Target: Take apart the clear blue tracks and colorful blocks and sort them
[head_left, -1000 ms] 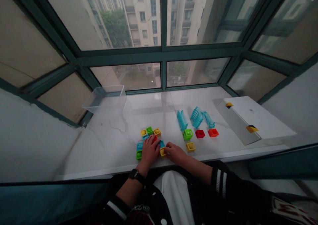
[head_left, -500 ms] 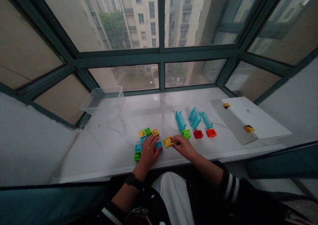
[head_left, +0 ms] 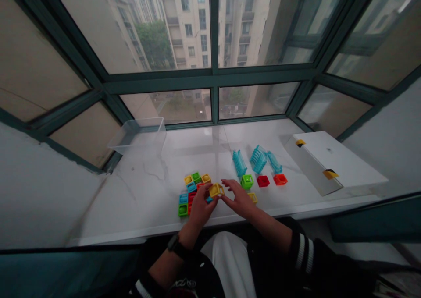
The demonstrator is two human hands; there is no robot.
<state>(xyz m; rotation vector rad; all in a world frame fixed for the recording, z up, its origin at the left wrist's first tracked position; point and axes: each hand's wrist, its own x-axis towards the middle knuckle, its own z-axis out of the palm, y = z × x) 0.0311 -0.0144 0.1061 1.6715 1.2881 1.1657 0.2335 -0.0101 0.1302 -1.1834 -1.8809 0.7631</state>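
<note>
A yellow hollow building block is raised a little above the counter between my two hands. My left hand is closed on its left side, thumb below and fingers behind. At its right edge, the thumb and forefinger of my right hand are set wide around the block. Under and beside my left hand lies a cluster of blocks, partly hidden: a green block, a blue block, a red block and several more. Another yellow block lies behind my right wrist.
To the right are a green block, a red block and an orange block. Behind them lie clear blue ribbed pieces. A clear plastic bin stands back left, a white box at right.
My right hand has brought the yellow block left to my left hand. My left hand has lifted off the cluster and gripped the block, and more of the red blocks show.
</note>
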